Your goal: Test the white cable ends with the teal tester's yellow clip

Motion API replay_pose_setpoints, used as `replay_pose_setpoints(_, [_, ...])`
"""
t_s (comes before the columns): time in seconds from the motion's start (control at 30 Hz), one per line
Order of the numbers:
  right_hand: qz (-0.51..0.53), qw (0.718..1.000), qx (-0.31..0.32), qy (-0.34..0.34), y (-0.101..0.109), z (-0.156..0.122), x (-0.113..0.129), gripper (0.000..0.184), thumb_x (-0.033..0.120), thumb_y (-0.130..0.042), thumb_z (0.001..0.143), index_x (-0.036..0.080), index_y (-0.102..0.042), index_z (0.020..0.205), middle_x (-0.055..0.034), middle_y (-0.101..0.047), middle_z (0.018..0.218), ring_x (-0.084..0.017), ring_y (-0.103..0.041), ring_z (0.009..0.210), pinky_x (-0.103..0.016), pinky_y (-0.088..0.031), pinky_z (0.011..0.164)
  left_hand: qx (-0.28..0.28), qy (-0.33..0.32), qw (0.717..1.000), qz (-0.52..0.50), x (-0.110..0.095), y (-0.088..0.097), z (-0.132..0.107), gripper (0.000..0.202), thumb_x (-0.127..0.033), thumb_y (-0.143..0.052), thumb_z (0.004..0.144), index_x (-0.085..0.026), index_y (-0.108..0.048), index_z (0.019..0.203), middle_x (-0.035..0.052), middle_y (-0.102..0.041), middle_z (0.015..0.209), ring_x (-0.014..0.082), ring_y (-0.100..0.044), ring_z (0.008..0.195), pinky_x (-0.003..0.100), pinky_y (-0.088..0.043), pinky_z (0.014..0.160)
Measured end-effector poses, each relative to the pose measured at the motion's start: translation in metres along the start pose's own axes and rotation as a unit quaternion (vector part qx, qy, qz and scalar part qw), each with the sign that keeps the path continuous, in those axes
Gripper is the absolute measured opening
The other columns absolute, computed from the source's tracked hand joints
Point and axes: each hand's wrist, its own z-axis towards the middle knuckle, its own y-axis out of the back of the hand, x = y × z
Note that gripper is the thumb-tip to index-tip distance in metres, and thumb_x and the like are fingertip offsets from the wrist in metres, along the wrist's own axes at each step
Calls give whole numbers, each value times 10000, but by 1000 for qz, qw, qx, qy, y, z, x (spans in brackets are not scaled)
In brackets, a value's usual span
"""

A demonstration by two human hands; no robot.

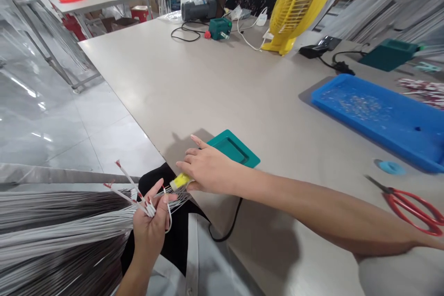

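Low at the table's left edge, my left hand (151, 222) is closed around several white cords (150, 209) with red, frayed ends. One of them loops out between thumb and index finger. My right hand (211, 169) reaches over the table edge, its thumb and fingers around a short yellow piece (180, 181) with a pale end, its exact kind unclear. That pale end points at the cord at my left fingertips; whether they touch I cannot tell. Partly beneath my right hand lies a small teal tray (250, 161).
A bundle of long white and grey cords (69, 229) hangs to the left. On the table are red-handled scissors (412, 206), a light-blue ring (391, 167), a blue tray (364, 127) with small bits, and a yellow fan (294, 4). A black cable (227, 233) droops over the edge.
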Motion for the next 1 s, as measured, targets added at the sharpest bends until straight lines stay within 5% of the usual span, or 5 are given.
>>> replay_pose_setpoints(0.17, [119, 987, -104, 10, 10, -8, 11, 607, 602, -568, 716, 106, -585, 1064, -114, -655, 938, -235, -580, 952, -447, -331, 984, -7, 2, 1000, -15, -3, 11, 0, 524, -409, -647, 717, -153, -511, 1153, 22, -654, 694, 45, -335, 341, 184, -261, 326])
replay_pose_setpoints(0.47, [373, 911, -176, -29, -19, -7, 67, 255, 222, -438, 884, 165, -601, 1072, -79, -600, 943, -127, -578, 856, -234, -499, 734, 65, 49, 988, -135, -4, 31, -3, 242, -354, -671, 717, -130, -580, 730, -11, -563, 580, 13, -292, 352, 146, -173, 328])
replay_pose_setpoints(0.7, [610, 750, -253, -38, -43, 11, 78, 172, 280, -601, 802, 163, -706, 871, -49, -592, 845, -109, -582, 803, -224, -494, 728, 132, 93, 973, -167, -2, 38, -4, 248, -344, -688, 713, -117, -590, 689, -19, -523, 530, -13, -251, 341, 127, -109, 325])
replay_pose_setpoints(0.9, [824, 530, -139, -142, -45, 11, 85, 160, 332, -714, 682, 176, -711, 720, -12, -557, 830, 1, -465, 439, -133, -391, 380, 150, 89, 979, -107, 7, 43, -5, 232, -355, -653, 746, -130, -598, 725, -9, -553, 549, 4, -294, 350, 138, -150, 330])
replay_pose_setpoints(1.0, [823, 526, -163, -143, -31, 8, 75, 149, 313, -693, 708, 166, -702, 729, -21, -565, 867, 17, -446, 417, -119, -374, 360, 126, 106, 983, -84, 8, 44, -7, 242, -369, -674, 720, -142, -598, 758, -10, -571, 547, 15, -298, 354, 140, -155, 334])
